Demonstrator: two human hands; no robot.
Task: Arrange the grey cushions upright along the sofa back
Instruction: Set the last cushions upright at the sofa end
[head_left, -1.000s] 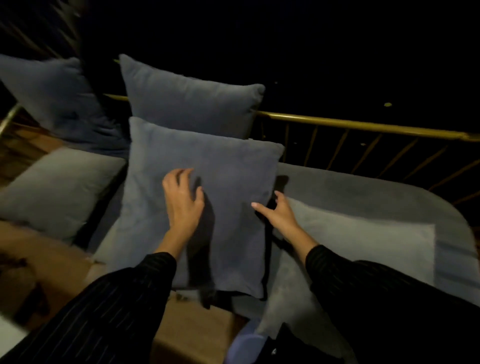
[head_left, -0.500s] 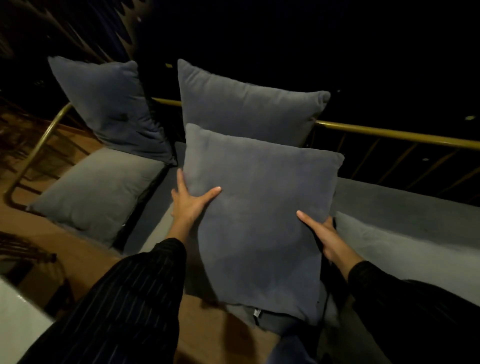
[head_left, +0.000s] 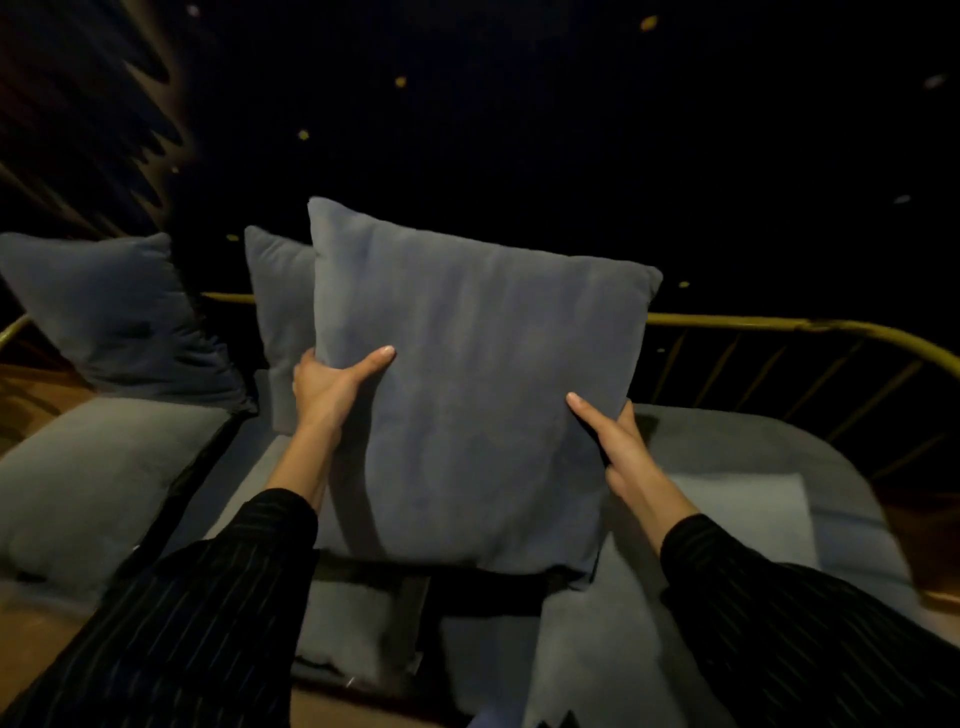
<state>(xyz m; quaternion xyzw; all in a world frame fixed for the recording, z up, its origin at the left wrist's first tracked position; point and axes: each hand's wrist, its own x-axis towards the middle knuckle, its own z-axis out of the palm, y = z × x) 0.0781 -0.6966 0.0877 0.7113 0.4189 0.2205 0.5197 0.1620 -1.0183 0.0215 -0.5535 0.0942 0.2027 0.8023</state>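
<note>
Head view. Writing, brands, labels: none legible anywhere.

Cushion (head_left: 478, 395), grey, square: held upright in the air above the seat (head_left: 727, 441), its lower edge clear of the seat. Half a second ago it sat lower, leaning over the seat front; it is now raised and covers most of the second cushion (head_left: 278, 312), which stands against the gold rail (head_left: 779, 325).

Left hand (head_left: 324, 387): clamped on the cushion's left edge, thumb (head_left: 374, 361) stretched across the front face, fingers wrapped behind, out of sight.

Right hand (head_left: 618, 447): gripping the right edge, thumb flat on the front, fingers hidden behind the fabric. Before, it sat lower on that edge.

Third cushion (head_left: 119, 317): upright at far left, above a flat seat pad (head_left: 88, 478).

Sleeves (head_left: 182, 623): dark, pinstriped.
</note>
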